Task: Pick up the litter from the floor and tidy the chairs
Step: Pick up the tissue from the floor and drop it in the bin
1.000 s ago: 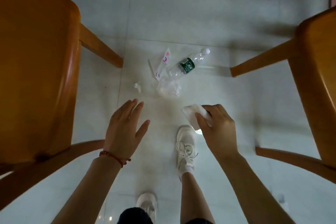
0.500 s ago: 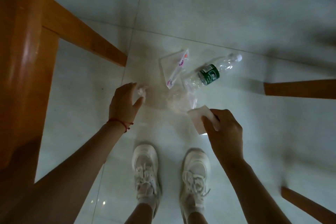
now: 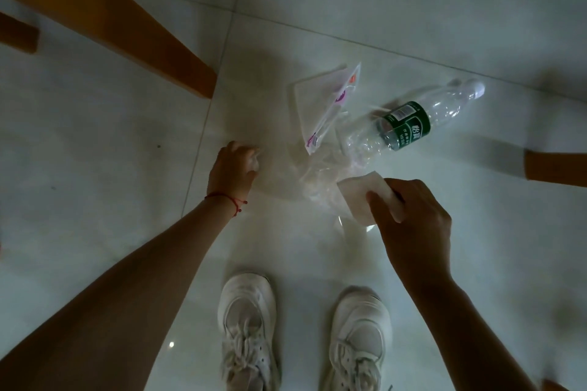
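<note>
While the left hand (image 3: 233,168) pinches a paper scrap (image 3: 255,161), right hand (image 3: 413,225) grips tissue (image 3: 359,197) — bottle (image 3: 409,124), wrappers (image 3: 320,105) beside.

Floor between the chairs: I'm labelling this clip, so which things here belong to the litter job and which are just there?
Part of the job:
- small white crumpled scrap, in left hand grip
- white folded tissue, held by right hand
- clear plastic bottle with green label
- flat clear printed wrapper
- crumpled clear plastic film
- orange wooden chair legs

Just there:
- white sneakers
- red string bracelet
</note>
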Available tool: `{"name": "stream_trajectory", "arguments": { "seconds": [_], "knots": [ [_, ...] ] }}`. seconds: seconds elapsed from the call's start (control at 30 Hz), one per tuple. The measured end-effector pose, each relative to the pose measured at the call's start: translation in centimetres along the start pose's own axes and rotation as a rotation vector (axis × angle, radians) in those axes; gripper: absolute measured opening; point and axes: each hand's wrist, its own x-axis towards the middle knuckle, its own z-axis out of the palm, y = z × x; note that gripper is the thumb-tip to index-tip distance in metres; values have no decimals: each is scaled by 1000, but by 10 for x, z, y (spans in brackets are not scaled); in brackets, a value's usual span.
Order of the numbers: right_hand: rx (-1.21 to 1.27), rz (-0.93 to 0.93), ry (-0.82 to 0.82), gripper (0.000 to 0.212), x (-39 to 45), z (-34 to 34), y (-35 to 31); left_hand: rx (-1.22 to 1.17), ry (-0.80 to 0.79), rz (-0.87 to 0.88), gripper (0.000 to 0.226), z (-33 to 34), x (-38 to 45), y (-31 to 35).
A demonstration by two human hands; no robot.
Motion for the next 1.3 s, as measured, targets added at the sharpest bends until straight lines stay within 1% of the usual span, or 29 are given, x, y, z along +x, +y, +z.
{"name": "stream_trajectory", "arguments": {
  "seconds": [0.07,0.17,0.27,0.37,0.47,0.6,0.7,0.8,0.9,1.07,1.2,1.3],
  "knots": [
    [8,4,-3,14,-2,2,0,10,-10,13,17,3,0,-3],
    [-8,3,-20,14,-5,-1,-2,7,-34,30,18,-2,-7,3],
    [-13,4,-29,14,-6,-14,-11,-67,32,29,17,-23,-21,21],
    [-4,-1,-25,15,-7,-40,-26,-132,95,110,20,-57,-41,43],
    [7,7,-14,16,-7,-75,-47,-156,120,191,22,-96,-64,70],
    [16,-1,12,15,-7,-123,-78,-196,164,228,22,-152,-93,110],
    [9,-44,31,14,-9,-173,-109,-210,208,259,26,-205,-120,149],
    [2,-69,46,16,-14,-220,-141,-187,242,274,34,-254,-149,182],
    [-5,-119,50,15,-24,-267,-174,-174,246,273,38,-303,-181,212],
    [10,-191,29,14,-45,-331,-206,-151,240,255,42,-361,-233,240],
    [18,-232,-16,19,-62,-381,-228,-141,281,197,43,-403,-280,260],
    [28,-277,-59,16,-75,-411,-247,-175,323,150,45,-423,-313,271]
  ]
}}
